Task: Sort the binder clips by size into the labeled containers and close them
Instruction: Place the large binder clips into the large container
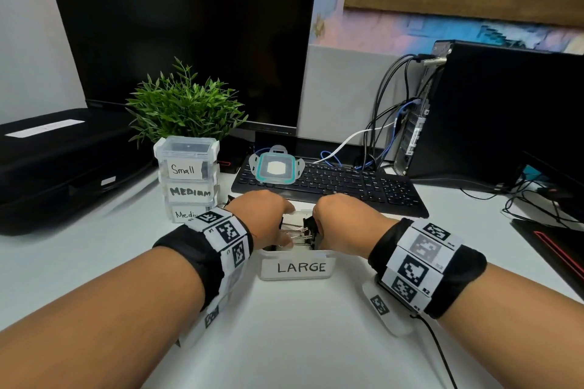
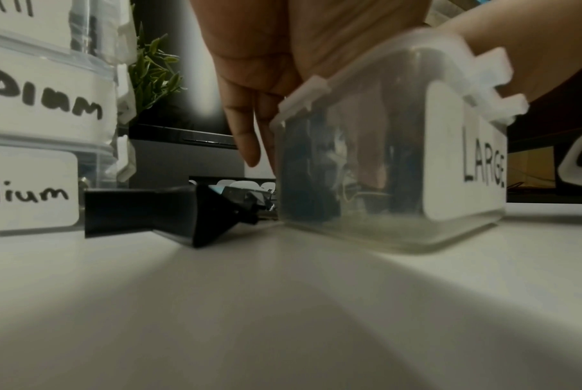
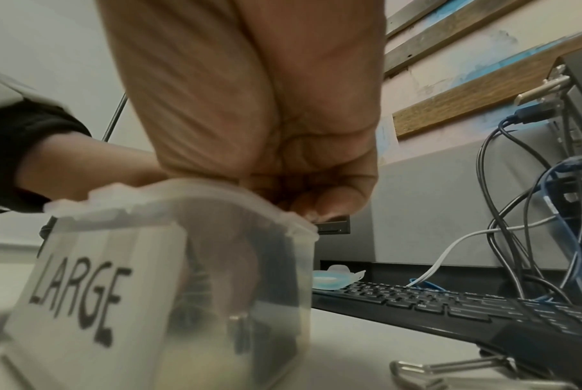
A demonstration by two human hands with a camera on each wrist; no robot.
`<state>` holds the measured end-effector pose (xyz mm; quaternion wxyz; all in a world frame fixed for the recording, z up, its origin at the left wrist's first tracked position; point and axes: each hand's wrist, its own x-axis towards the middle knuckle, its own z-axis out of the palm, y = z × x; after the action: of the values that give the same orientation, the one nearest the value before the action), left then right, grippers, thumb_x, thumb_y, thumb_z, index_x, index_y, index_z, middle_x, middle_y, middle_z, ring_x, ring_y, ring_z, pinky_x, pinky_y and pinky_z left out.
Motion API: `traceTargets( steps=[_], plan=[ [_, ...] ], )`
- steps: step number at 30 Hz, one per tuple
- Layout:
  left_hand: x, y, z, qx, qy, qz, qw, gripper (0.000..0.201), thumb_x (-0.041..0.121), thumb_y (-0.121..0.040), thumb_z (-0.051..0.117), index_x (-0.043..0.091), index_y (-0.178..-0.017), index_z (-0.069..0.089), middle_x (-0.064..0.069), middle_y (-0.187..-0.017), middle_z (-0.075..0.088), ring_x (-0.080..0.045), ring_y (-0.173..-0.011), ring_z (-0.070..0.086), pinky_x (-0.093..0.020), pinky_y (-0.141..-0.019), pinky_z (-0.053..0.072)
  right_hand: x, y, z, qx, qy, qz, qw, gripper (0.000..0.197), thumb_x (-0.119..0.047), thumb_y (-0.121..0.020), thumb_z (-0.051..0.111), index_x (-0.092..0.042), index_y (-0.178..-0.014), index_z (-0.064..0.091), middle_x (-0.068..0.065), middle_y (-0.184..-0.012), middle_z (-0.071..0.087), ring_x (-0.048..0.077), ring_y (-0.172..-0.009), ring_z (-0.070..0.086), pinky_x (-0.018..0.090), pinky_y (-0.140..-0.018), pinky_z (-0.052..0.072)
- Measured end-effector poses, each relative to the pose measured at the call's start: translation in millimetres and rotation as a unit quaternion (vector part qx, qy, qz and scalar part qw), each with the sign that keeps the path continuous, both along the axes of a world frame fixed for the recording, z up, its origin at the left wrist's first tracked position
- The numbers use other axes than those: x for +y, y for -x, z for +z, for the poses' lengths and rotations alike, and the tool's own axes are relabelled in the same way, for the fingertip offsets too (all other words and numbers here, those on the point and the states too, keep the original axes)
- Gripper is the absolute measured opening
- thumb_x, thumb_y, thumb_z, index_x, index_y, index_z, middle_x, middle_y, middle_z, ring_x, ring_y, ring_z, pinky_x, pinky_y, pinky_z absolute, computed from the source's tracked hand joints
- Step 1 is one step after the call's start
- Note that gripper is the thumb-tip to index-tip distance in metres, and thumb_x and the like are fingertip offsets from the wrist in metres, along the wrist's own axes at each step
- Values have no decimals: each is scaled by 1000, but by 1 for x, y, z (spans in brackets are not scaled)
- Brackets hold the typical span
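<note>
The clear container labelled LARGE (image 1: pixel 297 267) stands open on the desk in front of me, with large black binder clips (image 1: pixel 295 235) and their silver handles inside. Both hands are over its mouth. My left hand (image 1: pixel 268 221) reaches down at its left side. In the left wrist view its fingers (image 2: pixel 246 142) hang straight beside the container wall (image 2: pixel 383 171), and its thumb rests on the silver handles. My right hand (image 1: pixel 339 221) has curled fingers (image 3: pixel 303 205) pinching a black clip (image 1: pixel 311 226) at the container's right rim (image 3: pixel 296 221). One loose black clip (image 2: pixel 169 211) lies left of the container.
A closed stack labelled Small, Medium, Medium (image 1: pixel 188 180) stands at the back left, before a plant (image 1: pixel 186 104). The teal-sealed lid (image 1: pixel 275 167) lies on the keyboard (image 1: pixel 347 183). Silver clip handles (image 3: pixel 449 369) lie on the desk to the right. A computer tower with cables (image 1: pixel 505 110) stands at the right.
</note>
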<state>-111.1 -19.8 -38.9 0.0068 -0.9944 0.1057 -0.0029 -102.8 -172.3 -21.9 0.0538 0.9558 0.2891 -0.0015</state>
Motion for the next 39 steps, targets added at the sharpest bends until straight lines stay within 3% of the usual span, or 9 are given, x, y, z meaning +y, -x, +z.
traceTargets(
  steps=[5,9,12,17,23,28,32,36,39],
  plan=[
    [-5,2,0,-20,-17,-36,999,63,44,-85,61,32,-141,35,2,-128,57,-20,-117,53,-31,-86,44,1,-3,0,1,-9,-4,1000,5,-10,-82,61,-14,-84,57,3,-77,52,23,-73,49,25,-52,35],
    [-6,4,0,-42,22,-63,997,58,38,-86,61,32,-136,32,0,-114,61,-22,-104,58,-31,-78,44,0,-5,1,11,-30,-9,999,14,-11,-80,65,-17,-82,53,6,-87,62,21,-77,53,27,-63,39],
    [-5,3,-1,-48,42,-63,996,50,32,-88,60,32,-131,35,2,-115,61,-20,-103,58,-30,-77,43,-2,-7,0,18,-43,-17,999,19,-10,-77,70,-17,-82,53,7,-94,66,20,-78,53,26,-63,40],
    [-5,0,-1,-33,35,-59,997,45,39,-87,61,34,-129,45,4,-112,63,-18,-108,56,-25,-76,38,-5,-11,-1,28,-67,-66,995,30,-15,-71,78,-17,-74,48,2,-83,56,21,-77,52,22,-50,34],
    [-6,0,-2,-21,34,-68,997,52,34,-83,66,39,-131,44,7,-114,63,-16,-104,58,-29,-82,46,-9,-10,1,25,-49,-60,997,25,-23,-74,77,-15,-82,55,3,-81,57,22,-77,55,21,-50,34],
    [-6,-2,-2,-29,32,-76,996,55,30,-84,65,40,-133,42,7,-118,61,-16,-106,58,-28,-81,43,-13,-12,0,36,-52,-54,997,32,-24,-75,76,-20,-66,45,3,-84,60,21,-80,58,23,-53,37],
    [-4,-2,-3,-18,44,-98,994,60,26,-84,65,44,-134,38,7,-124,56,-16,-104,57,-29,-82,44,-14,-16,-3,43,-64,-53,996,37,-24,-74,77,-22,-63,42,2,-81,59,21,-78,57,27,-61,42],
    [-2,-4,-3,-5,33,-118,992,59,25,-88,61,50,-136,38,13,-136,46,-11,-116,49,-26,-90,40,-22,-20,1,119,-121,-56,984,33,-28,-70,82,-21,-63,50,-4,-67,58,13,-63,53,24,-55,42],
    [-1,-6,-5,-5,33,-111,993,58,24,-89,59,51,-136,37,11,-135,47,-11,-119,47,-25,-92,39,-42,-31,15,190,-174,-65,964,22,-28,-76,78,-19,-72,58,-5,-65,59,9,-55,50,20,-53,46]
  ],
)
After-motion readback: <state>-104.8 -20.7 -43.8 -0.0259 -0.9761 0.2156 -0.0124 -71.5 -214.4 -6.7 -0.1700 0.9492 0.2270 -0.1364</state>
